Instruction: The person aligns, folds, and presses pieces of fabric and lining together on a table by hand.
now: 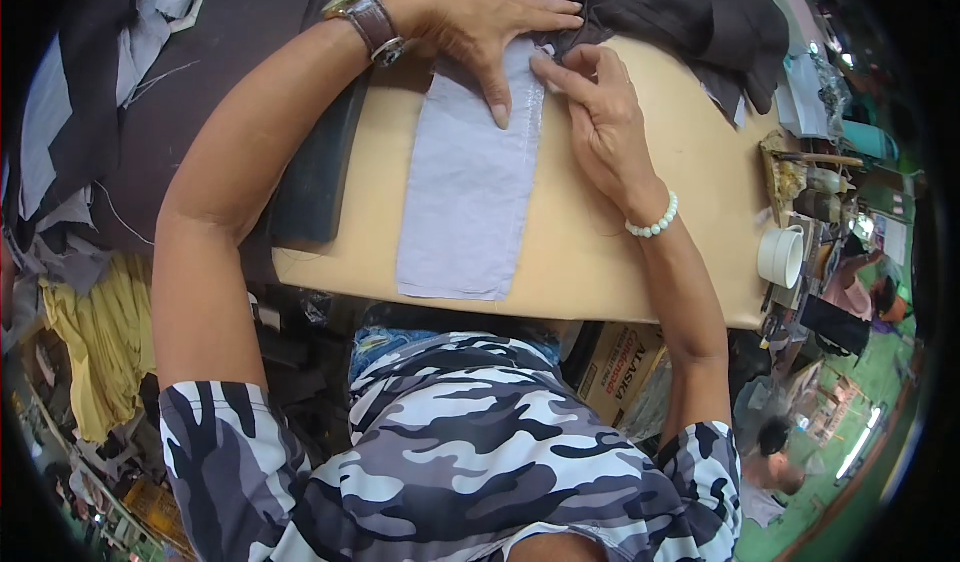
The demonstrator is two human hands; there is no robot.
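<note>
A long pale grey cloth piece (465, 202) lies on the tan tabletop, with a stitched seam along its right edge. My left hand (475, 27) is spread on the upper part of the cloth, its thumb pointing down and its fingers reaching right to dark fabric (680, 12). At the cloth's right edge, my right hand (605, 107) has one fingertip on the seam and the other fingers curled. It appears to grip that edge, though the underside is hidden. The cloth's top end runs under my left hand.
A dark flat board (318, 177) lies along the table's left side, beside heaped dark fabric (215, 72). A white cup (780, 257) is at the right edge, below a brush (820, 159). Yellow cloth (98, 337) hangs at lower left; a cardboard box (622, 367) is under the table (610, 272).
</note>
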